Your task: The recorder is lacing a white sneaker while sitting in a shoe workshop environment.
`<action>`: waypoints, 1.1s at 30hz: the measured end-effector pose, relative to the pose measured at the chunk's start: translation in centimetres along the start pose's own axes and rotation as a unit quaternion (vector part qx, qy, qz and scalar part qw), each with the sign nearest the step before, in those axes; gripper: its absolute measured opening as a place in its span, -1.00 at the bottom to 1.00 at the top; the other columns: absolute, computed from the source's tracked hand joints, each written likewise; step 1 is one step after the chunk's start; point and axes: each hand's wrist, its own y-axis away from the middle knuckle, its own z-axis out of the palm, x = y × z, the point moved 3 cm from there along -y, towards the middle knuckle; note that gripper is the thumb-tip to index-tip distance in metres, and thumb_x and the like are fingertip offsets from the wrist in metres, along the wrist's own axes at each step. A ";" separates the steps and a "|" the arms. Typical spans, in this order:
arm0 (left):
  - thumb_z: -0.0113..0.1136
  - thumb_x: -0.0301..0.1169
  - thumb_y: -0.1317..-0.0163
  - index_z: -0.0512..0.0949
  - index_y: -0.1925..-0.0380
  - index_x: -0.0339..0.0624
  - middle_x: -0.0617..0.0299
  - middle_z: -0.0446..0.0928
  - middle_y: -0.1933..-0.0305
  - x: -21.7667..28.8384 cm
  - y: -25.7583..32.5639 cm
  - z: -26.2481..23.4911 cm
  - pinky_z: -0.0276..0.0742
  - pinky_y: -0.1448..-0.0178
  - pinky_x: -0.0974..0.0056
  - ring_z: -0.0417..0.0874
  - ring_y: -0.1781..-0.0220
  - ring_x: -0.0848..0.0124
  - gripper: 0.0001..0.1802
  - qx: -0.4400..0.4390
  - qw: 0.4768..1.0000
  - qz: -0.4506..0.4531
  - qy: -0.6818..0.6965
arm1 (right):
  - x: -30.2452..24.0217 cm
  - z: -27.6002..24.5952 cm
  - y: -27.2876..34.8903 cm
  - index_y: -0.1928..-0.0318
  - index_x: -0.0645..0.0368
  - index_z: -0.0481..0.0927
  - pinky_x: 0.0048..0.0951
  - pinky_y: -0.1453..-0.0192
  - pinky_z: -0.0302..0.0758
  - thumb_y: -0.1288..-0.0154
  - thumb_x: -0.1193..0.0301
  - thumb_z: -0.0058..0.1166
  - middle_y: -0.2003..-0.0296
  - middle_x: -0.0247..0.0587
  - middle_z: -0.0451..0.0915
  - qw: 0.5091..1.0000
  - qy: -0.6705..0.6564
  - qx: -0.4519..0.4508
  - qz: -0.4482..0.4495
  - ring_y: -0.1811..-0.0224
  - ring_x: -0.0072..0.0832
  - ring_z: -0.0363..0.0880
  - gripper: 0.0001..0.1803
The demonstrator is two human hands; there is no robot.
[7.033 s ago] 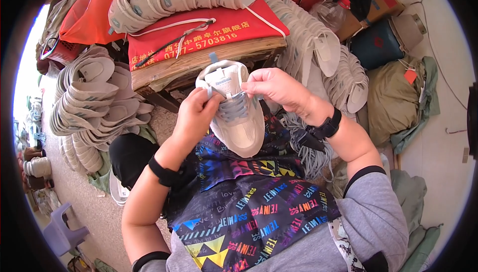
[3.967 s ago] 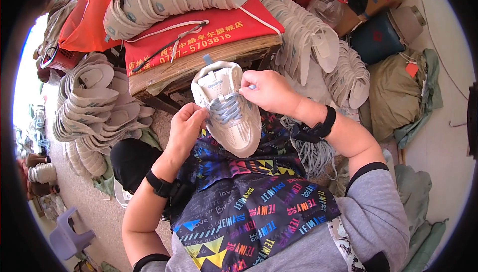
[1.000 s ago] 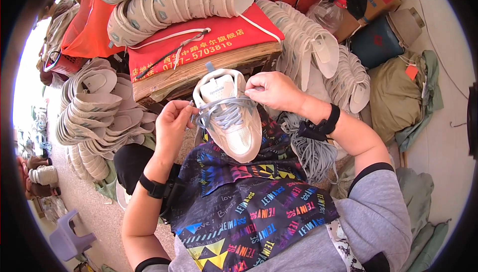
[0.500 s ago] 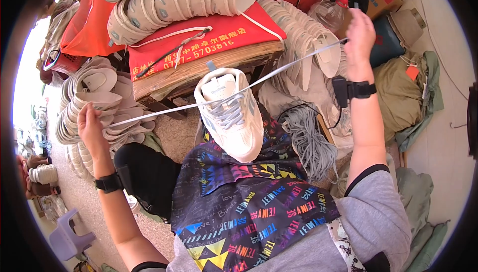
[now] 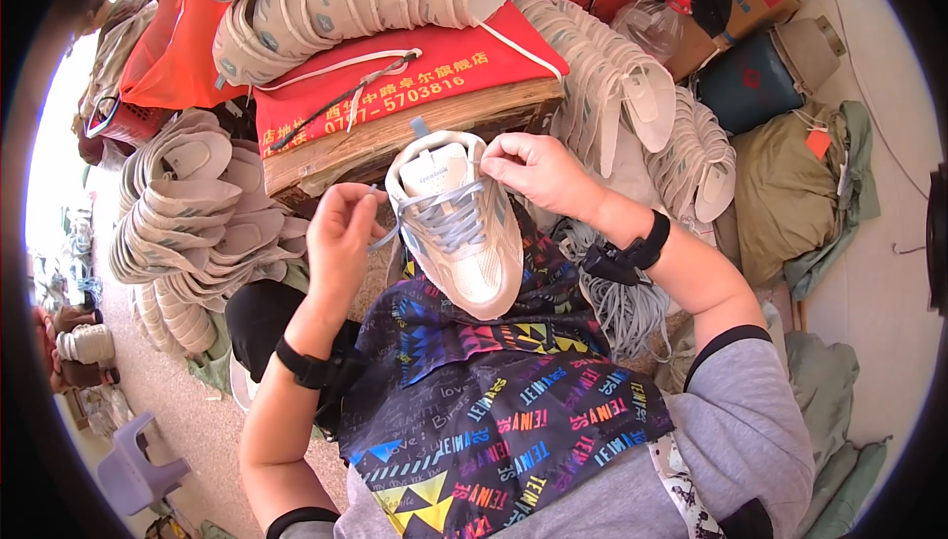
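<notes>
A white sneaker (image 5: 482, 277) with grey-blue panels sits toe toward me against the wooden bench, above my apron-covered lap. Its light grey-blue shoelace (image 5: 452, 226) criss-crosses the tongue. Just left of the shoe, my left hand (image 5: 341, 233) pinches a length of that lace, which bends down from the fingers to the upper eyelets. My right hand (image 5: 543, 174) is closed in a pinch at the right side of the opening, beside the top eyelets, on the lace's other side; the fingertips cover much of what they grip there.
Behind the shoe stands a wooden bench (image 5: 405, 134) under a red bag (image 5: 355, 95), with a row of nested shoe uppers (image 5: 365, 6) on top. More uppers are heaped at left (image 5: 178, 213) and right (image 5: 612, 85). A bundle of grey laces (image 5: 627, 307) hangs by my right forearm.
Both hands have come inward from wide apart to either side of the shoe. The lace, stretched taut across before, now hangs slack and bent near my left hand.
</notes>
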 end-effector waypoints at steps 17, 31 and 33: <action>0.10 -0.44 -0.40 0.50 0.22 -0.25 0.30 0.57 0.29 0.0 0.7 0.7 0.38 0.38 0.52 0.43 0.47 0.64 -0.90 -0.004 0.997 -0.071 -0.007 | -4.4 0.8 0.5 0.21 0.12 0.50 -0.23 0.19 0.53 -0.09 0.55 0.11 0.24 -0.17 0.49 0.921 0.306 -0.083 -0.226 0.26 -0.18 0.58 -0.79; 0.12 -0.35 -0.41 0.56 0.15 -0.21 0.35 0.57 0.32 2.8 0.4 -11.3 0.21 0.41 0.57 0.32 0.49 0.70 -0.83 0.152 0.986 -0.023 0.066 | -2.9 2.2 0.8 0.21 0.14 0.44 -0.31 0.45 0.54 -0.14 0.43 0.11 0.32 -0.18 0.45 0.800 0.434 0.020 -0.414 0.48 -0.34 0.60 -0.80; 0.13 -0.37 -0.40 0.56 0.13 -0.22 0.35 0.57 0.32 2.4 0.4 -13.7 0.21 0.41 0.57 0.32 0.49 0.70 -0.83 0.175 0.981 -0.032 0.078 | -2.6 1.8 1.1 0.21 0.13 0.44 -0.32 0.48 0.53 -0.15 0.42 0.11 0.34 -0.19 0.45 0.789 0.427 0.053 -0.439 0.52 -0.38 0.59 -0.80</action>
